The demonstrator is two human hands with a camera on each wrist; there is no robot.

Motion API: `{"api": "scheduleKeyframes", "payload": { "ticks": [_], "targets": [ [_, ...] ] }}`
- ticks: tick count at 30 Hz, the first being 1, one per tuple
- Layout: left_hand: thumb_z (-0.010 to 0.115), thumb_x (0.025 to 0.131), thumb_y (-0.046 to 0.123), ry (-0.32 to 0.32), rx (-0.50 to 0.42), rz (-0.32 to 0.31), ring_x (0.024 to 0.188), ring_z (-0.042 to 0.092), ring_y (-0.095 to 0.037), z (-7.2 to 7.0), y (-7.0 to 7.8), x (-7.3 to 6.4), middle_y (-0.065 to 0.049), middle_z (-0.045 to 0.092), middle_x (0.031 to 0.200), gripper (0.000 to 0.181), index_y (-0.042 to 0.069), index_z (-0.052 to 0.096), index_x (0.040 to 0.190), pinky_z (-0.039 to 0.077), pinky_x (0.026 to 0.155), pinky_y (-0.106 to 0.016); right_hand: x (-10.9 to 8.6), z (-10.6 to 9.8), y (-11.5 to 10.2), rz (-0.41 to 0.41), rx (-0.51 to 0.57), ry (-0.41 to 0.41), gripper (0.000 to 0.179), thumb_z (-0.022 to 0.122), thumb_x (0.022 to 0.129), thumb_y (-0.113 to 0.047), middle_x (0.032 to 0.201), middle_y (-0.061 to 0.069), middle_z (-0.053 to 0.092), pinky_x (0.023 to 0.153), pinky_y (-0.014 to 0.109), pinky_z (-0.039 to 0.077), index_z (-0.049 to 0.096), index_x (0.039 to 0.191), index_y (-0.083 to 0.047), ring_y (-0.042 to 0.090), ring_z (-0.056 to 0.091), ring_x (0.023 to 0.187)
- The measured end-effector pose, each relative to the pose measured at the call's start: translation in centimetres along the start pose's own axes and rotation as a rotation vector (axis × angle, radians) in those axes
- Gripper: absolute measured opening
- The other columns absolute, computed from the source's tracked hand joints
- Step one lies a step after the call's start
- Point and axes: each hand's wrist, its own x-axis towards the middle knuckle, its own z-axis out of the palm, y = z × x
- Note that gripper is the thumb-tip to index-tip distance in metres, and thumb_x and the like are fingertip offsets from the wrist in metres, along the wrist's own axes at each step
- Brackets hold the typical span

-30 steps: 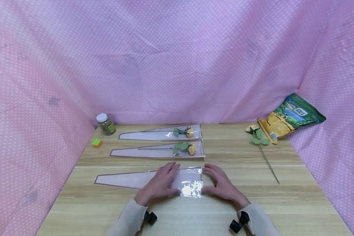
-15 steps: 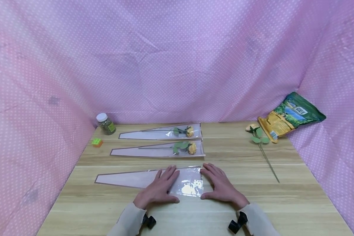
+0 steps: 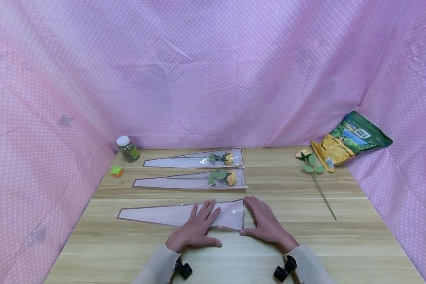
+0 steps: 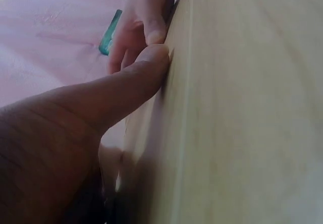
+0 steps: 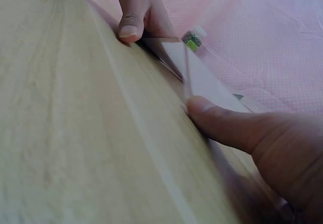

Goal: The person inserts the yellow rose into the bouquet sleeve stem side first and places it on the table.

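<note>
We are resting our left hand (image 3: 195,229), fingers spread, on the near sleeve (image 3: 152,214) on the counter (image 3: 358,246), right hand (image 3: 268,225) parting thumb from fingers at its wide end, judging it light, slippery, best edge-held.

A dark-edged, tapering pale sleeve (image 3: 175,215) lies buckled near its wide end.
</note>
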Motion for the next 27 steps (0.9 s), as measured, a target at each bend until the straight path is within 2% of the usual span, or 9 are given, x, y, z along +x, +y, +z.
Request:
{"api": "scheduleKeyframes", "payload": {
  "ticks": [4, 8, 10, 15, 18, 21, 25, 27],
  "targets": [
    [0.061, 0.081, 0.074, 0.001, 0.017, -0.003, 0.159, -0.002, -0.03, 0.0, 0.2, 0.1, -0.008, -0.003, 0.171, 0.106, 0.02, 0.017, 0.161, -0.001, 0.125, -0.06, 0.1, 0.1, -0.4, 0.045, 0.073, 0.043, 0.101, 0.08, 0.077, -0.052, 0.158, 0.019, 0.04, 0.117, 0.064, 0.024, 0.033, 0.154, -0.006, 0.042, 0.034, 0.147],
    [0.06, 0.081, 0.075, 0.007, 0.033, -0.003, 0.159, -0.002, -0.03, 0.1, 0.5, 0.3, -0.009, -0.003, 0.171, 0.107, 0.02, 0.015, 0.162, -0.001, 0.125, -0.06, 0.2, -0.3, -0.8, 0.122, 0.294, 0.038, 0.096, 0.078, 0.083, -0.042, 0.158, 0.019, 0.04, 0.12, 0.063, 0.02, 0.027, 0.156, -0.008, 0.042, 0.033, 0.148],
    [0.06, 0.081, 0.075, 0.011, 0.041, -0.005, 0.159, -0.002, -0.03, 0.1, 0.7, 0.4, -0.009, -0.003, 0.171, 0.108, 0.019, 0.015, 0.162, -0.001, 0.125, -0.06, 0.3, -0.6, -1.0, 0.139, 0.453, 0.025, 0.089, 0.074, 0.088, -0.032, 0.157, 0.022, 0.039, 0.12, 0.061, 0.021, 0.023, 0.157, -0.007, 0.043, 0.034, 0.148],
    [0.058, 0.082, 0.076, 0.013, 0.038, -0.023, 0.159, -0.003, -0.031, 0.0, 1.3, 0.9, -0.01, -0.003, 0.171, 0.108, 0.018, 0.015, 0.162, 0.002, 0.125, -0.061, 0.7, -1.5, -1.6, 0.178, 0.816, -0.025, 0.072, 0.056, 0.101, -0.017, 0.158, 0.031, 0.031, 0.114, 0.054, 0.038, 0.013, 0.157, -0.005, 0.05, 0.037, 0.143],
    [0.054, 0.085, 0.075, 0.016, 0.022, -0.029, 0.159, -0.003, -0.031, 0.1, 1.6, 1.3, -0.01, -0.004, 0.171, 0.104, 0.017, 0.014, 0.162, 0.002, 0.124, -0.062, 0.8, -2.0, -1.9, 0.24, 0.96, -0.055, 0.065, 0.045, 0.106, -0.026, 0.16, 0.031, 0.025, 0.106, 0.046, 0.049, 0.01, 0.158, -0.009, 0.051, 0.04, 0.14],
    [0.048, 0.089, 0.075, 0.016, 0.01, -0.029, 0.158, -0.003, -0.032, 0.1, 1.8, 1.6, -0.011, -0.004, 0.171, 0.1, 0.016, 0.015, 0.162, 0.002, 0.124, -0.062, 1.0, -2.5, -2.2, 0.266, 1.04, -0.087, 0.061, 0.033, 0.109, -0.035, 0.162, 0.032, 0.019, 0.101, 0.044, 0.053, 0.007, 0.158, -0.01, 0.052, 0.039, 0.14],
    [0.045, 0.092, 0.073, 0.015, 0.02, -0.027, 0.159, -0.002, -0.032, -0.3, 2.1, 2.1, -0.011, -0.002, 0.171, 0.094, 0.017, 0.017, 0.161, 0.003, 0.124, -0.062, 1.1, -3.0, -2.4, 0.25, 1.072, -0.105, 0.062, 0.022, 0.11, -0.041, 0.162, 0.033, 0.016, 0.104, 0.046, 0.05, 0.004, 0.158, -0.008, 0.054, 0.029, 0.145],
    [0.046, 0.092, 0.072, 0.036, 0.032, -0.025, 0.159, -0.001, -0.032, -0.7, 2.5, 2.2, -0.012, 0.0, 0.171, 0.093, 0.016, 0.018, 0.161, 0.004, 0.124, -0.062, 1.2, -3.2, -2.6, 0.246, 1.086, -0.11, 0.063, 0.02, 0.109, -0.044, 0.163, 0.033, 0.015, 0.105, 0.047, 0.049, 0.002, 0.158, -0.008, 0.054, 0.024, 0.147]
  ]
}}
